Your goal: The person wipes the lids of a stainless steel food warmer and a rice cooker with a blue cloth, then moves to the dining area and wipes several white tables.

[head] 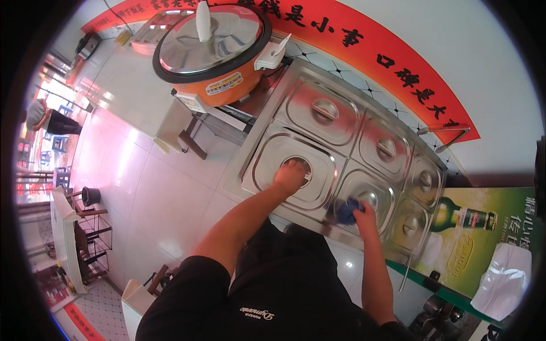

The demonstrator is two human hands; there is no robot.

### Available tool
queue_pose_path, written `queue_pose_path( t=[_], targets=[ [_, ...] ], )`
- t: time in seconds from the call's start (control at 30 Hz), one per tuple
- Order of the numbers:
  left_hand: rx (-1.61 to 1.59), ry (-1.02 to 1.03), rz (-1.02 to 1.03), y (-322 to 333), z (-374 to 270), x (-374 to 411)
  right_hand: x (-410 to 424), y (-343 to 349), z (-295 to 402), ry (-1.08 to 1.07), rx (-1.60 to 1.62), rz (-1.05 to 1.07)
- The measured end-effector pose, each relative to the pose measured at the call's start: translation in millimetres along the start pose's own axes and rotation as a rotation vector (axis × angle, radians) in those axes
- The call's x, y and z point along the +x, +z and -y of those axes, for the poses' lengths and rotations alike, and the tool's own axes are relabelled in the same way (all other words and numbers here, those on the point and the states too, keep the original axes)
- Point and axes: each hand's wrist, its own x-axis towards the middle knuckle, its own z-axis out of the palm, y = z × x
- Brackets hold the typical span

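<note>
My left hand [291,175] grips the recessed handle of a square stainless steel pan lid [265,160] at the near left of a steel food warmer [235,170]. The lid looks slightly askew over its opening. In my right hand [367,215] is a crumpled dark blue cloth [347,211], blurred, over the near edge of the adjoining pan lid [386,187]. Behind these, more lids with recessed handles [326,111] cover the other compartments.
A large orange electric cooker [222,87] with a metal lid stands at the back left. Beside it is a white-topped table [128,93] bearing stacked trays [147,38]. A white plastic bag [503,281] lies on the green counter at right. Another person [47,117] stands far left.
</note>
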Motion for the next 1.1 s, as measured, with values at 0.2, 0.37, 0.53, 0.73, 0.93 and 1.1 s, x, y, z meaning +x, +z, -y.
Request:
queue_pose_path(
  t=[0.2,0.37,0.53,0.73,0.93,1.1],
  targets=[
    [-0.251,-0.096,-0.062,1,-8,-7,64,65,65,-0.298,-0.145,-0.004],
    [0.085,-0.069,-0.098,12,-15,-55,98,118,81,-0.551,-0.510,-0.042],
    [-0.002,-0.137,-0.042,12,-28,-63,108,172,49,-0.684,-0.653,-0.041],
    [0.047,-0.169,0.164,0,-35,-55,126,269,103,-0.992,-0.629,0.056],
    [0.216,-0.108,0.271,-23,-33,-40,131,271,126,-1.258,-0.714,0.355],
    [0.165,-0.131,0.105,-18,-34,-39,149,225,125,-1.094,-0.735,0.069]
  ],
)
